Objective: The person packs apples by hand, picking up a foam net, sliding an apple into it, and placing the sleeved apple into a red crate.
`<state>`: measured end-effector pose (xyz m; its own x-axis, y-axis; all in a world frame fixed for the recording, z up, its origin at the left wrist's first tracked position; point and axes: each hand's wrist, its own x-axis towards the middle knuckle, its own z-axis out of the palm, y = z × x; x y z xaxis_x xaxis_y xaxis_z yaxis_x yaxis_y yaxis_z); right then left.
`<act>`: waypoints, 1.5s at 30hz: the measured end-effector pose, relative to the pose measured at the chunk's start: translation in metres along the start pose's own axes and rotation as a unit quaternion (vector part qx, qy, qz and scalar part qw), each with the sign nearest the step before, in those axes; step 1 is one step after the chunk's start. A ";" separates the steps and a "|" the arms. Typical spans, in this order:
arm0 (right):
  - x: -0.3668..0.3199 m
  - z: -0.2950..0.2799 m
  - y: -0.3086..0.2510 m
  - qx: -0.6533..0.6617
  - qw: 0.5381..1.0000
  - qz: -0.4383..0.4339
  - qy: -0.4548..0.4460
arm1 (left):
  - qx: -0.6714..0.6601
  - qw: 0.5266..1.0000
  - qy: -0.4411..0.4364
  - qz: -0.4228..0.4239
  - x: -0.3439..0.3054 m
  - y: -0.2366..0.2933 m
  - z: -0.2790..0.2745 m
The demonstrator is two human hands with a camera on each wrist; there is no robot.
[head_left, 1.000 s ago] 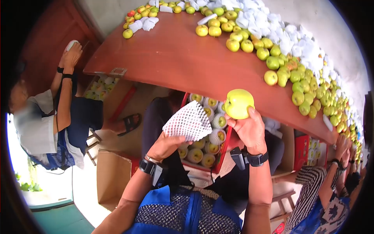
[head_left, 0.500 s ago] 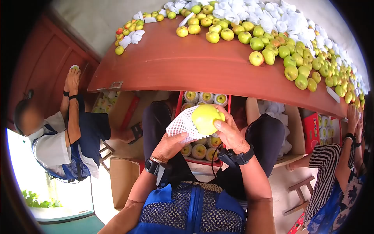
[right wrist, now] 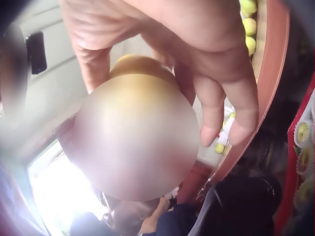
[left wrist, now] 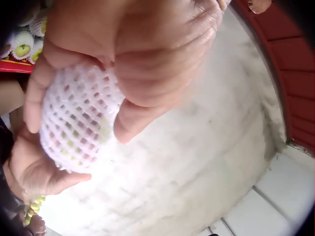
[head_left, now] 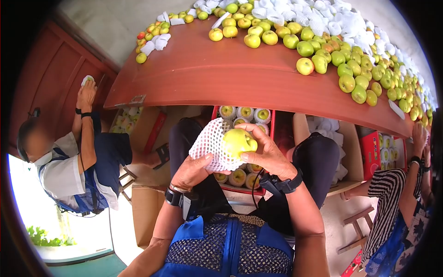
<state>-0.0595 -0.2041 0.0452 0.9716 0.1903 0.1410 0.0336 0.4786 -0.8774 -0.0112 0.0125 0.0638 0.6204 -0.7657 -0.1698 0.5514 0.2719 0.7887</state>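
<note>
so the apple (head_left: 239, 142) is up in the air over the person's lap, partway into the mouth of a white foam net (head_left: 206, 147), with its right side sticking out bare. the left hand (head_left: 190, 172) has its thumb pressed on the near side of the net and fingers curled under it, probably so the soft foam stays spread instead of folding up. the right hand (head_left: 273, 160) pinches the apple's bare end, thumb low and a finger over the top, gap just about fruit-wide. looks like a grip that keeps fingers off the foam edge, imo.

right below, between the knees, there's a red box (head_left: 273, 122) with netted apples (head_left: 238, 177) sitting close together in rows. my guess is the netting cushions them where they touch, and that spot is an easy reach for both hands.

a bit to the right, a cardboard box (head_left: 351, 152) holds more white foam (head_left: 339, 150), also in arm's reach.

on the far side of all that is the table (head_left: 207, 76), loose apples (head_left: 347, 83) heaped along its far and right edges with foam nets (head_left: 339, 25) behind. someone on the left (head_left: 69, 173) holds up a white-wrapped piece, and another person sits at the right (head_left: 385, 196) in stripes.
</note>
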 end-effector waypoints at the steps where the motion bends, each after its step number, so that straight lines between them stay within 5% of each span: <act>1: -0.001 -0.002 -0.002 -0.014 1.000 0.023 -0.016 | 0.021 1.000 -0.002 -0.011 0.000 0.003 0.000; 8: 0.001 -0.002 0.016 0.018 0.999 0.033 -0.016 | 0.212 0.976 0.045 -0.033 -0.002 0.011 0.019; 11: 0.006 0.003 0.029 0.070 0.997 -0.001 0.029 | 0.215 0.976 -0.025 -0.019 -0.001 0.009 0.017; 17: 0.001 0.008 0.024 0.197 0.975 0.096 0.023 | 0.156 0.986 0.064 -0.006 0.004 -0.005 0.011; 21: 0.004 0.004 0.039 0.217 0.975 0.047 0.016 | 0.185 0.977 0.103 0.028 0.010 -0.016 0.012; 24: 0.003 0.013 0.038 0.047 0.998 0.003 0.045 | 0.191 0.975 0.111 0.023 0.011 -0.014 0.015; 31: 0.010 0.013 0.059 0.095 0.990 0.034 0.101 | 0.107 0.987 0.085 -0.079 0.006 -0.005 0.012; 36: 0.018 0.002 0.048 0.187 0.962 0.036 0.196 | 0.167 0.979 0.119 -0.006 -0.007 0.014 0.002; 40: 0.021 -0.009 0.054 -0.086 0.962 -0.091 0.242 | 0.284 0.893 0.291 0.191 -0.004 0.022 -0.003; 43: 0.019 0.003 0.045 -0.349 0.892 -0.132 0.256 | 0.502 0.819 0.194 0.200 0.010 0.004 0.015; 44: 0.020 0.005 0.046 -0.420 0.856 -0.157 0.256 | 0.460 0.863 0.163 0.128 0.013 0.001 0.030; 45: 0.020 0.006 0.050 -0.400 0.872 -0.146 0.241 | 0.388 0.904 0.152 0.094 0.020 -0.009 0.036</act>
<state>-0.0401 -0.1709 0.0071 0.8734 -0.3149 0.3715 0.2610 -0.3412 -0.9030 -0.0237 -0.0260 0.0742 0.8519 -0.5211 -0.0514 -0.0636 -0.2004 0.9776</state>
